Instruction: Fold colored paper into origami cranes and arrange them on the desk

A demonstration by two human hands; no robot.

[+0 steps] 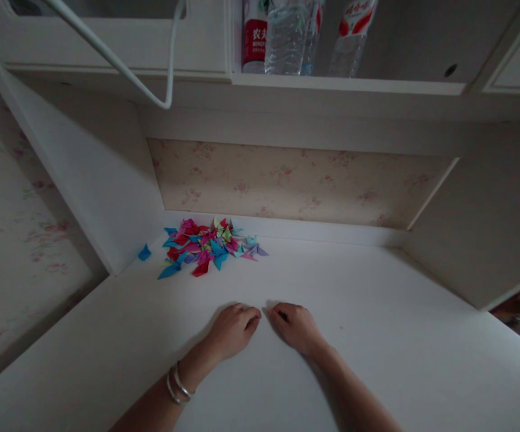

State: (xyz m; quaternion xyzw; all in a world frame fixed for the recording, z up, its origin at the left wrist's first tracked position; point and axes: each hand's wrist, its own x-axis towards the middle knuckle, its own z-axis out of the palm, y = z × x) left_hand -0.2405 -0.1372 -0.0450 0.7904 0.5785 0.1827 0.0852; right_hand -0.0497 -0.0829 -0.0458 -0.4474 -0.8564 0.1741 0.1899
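Note:
My left hand (235, 329) rests on the white desk (367, 384), its fingers curled into a loose fist with nothing showing in them. Two silver bangles (179, 384) circle that wrist. Just to its right lies my right hand (296, 327), also curled closed on the desktop, and nothing is visible in it. A small gap separates the two hands. Beyond them, toward the back left, sits a heap of folded paper cranes (206, 245) in blue, red, pink, purple and green. A single blue folded paper piece (144, 252) lies apart from the heap, by the left panel.
Above the desk hangs a white shelf (349, 87) holding several plastic bottles (284, 39). A white bent tube (120, 63) reaches down at upper left. Side panels (480, 222) bound the desk on both sides, with flowered wallpaper (282, 180) behind it.

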